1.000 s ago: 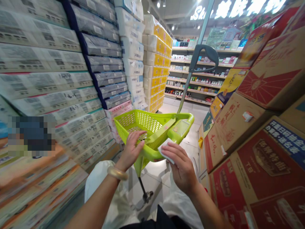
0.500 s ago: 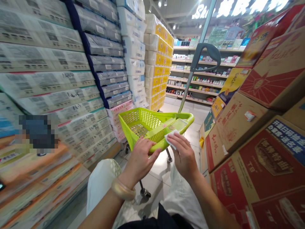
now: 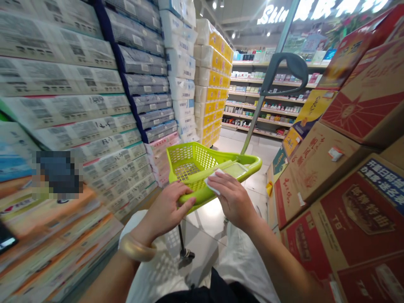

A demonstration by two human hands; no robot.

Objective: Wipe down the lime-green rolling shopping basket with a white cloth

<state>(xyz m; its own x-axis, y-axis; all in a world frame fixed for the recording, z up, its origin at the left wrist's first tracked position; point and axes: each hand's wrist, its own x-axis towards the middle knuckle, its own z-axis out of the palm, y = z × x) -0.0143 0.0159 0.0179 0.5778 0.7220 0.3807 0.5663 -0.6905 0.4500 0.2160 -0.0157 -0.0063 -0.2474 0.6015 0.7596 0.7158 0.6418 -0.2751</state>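
Grips the rim of one basket with the left hand, at seven o'clock from the centre, fingers close together and curled over the smooth, rounded edge, thumb laid along the near side. Holds one soft white cloth against that same rim with the right hand, at five o'clock, fingers pressed together and bent over it; cannot tell how the thumb lies.

Right at the centre, the basket: glossy lime plastic, walls pierced in a lattice, one flat panel set into the top at four o'clock. Behind it, towards half past one, one slim metal pole under a single looped grey handle. At six o'clock, one caster on pale, shiny tiles.

On the left wrist, one broad, round gold bracelet. From nine round to twelve o'clock, four tall stacks in crinkled film: white, grey, white again, yellow. At three o'clock, square-edged cardboard cartons, too cut off to count.
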